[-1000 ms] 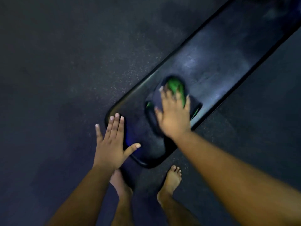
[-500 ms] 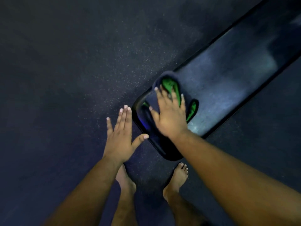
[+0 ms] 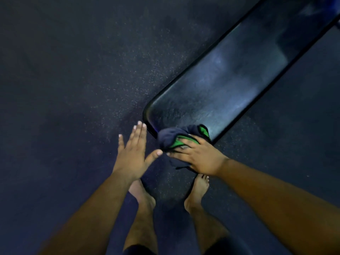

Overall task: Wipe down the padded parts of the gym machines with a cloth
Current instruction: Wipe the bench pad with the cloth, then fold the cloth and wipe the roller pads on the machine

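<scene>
Pressing down on a dark cloth (image 3: 172,138) with green patches, the right hand (image 3: 200,157) lay over the near end of a long black padded bench (image 3: 230,85). Its fingers were spread across the bunched fabric, pointing left; whether they curled into the cloth or only lay flat on it could not be told. The cloth sat at the bench's near edge, partly draped over the rim and hanging a little below the hand. The left hand (image 3: 133,153) hovered just left of the bench's near corner, fingers straight and together, thumb stretched out toward the cloth, holding nothing. The bench ran diagonally from the near middle toward the far right, its top showing a dull sheen. Two bare feet (image 3: 197,192) stood on the dark speckled floor (image 3: 73,89) below the hands.
</scene>
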`<action>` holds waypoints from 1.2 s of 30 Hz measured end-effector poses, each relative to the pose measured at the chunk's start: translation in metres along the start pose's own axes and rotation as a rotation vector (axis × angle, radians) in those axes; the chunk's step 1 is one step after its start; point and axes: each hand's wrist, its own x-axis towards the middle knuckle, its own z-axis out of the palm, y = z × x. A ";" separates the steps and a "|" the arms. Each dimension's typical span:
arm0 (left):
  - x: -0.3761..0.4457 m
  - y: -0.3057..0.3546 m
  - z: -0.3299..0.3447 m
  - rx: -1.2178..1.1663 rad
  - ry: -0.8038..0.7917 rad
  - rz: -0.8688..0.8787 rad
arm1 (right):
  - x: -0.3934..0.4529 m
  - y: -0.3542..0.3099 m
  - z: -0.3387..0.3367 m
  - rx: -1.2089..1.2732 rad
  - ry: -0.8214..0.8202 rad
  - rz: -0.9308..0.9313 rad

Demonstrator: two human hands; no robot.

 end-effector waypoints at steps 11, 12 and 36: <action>-0.117 0.118 -0.080 -0.180 -0.146 -0.053 | -0.125 -0.015 -0.151 0.421 0.194 0.543; -0.129 0.130 -0.091 -0.283 -0.160 -0.086 | -0.129 -0.034 -0.166 0.492 0.272 0.531; -0.233 0.008 -0.423 -0.612 0.460 0.331 | 0.031 -0.221 -0.460 1.804 0.936 0.764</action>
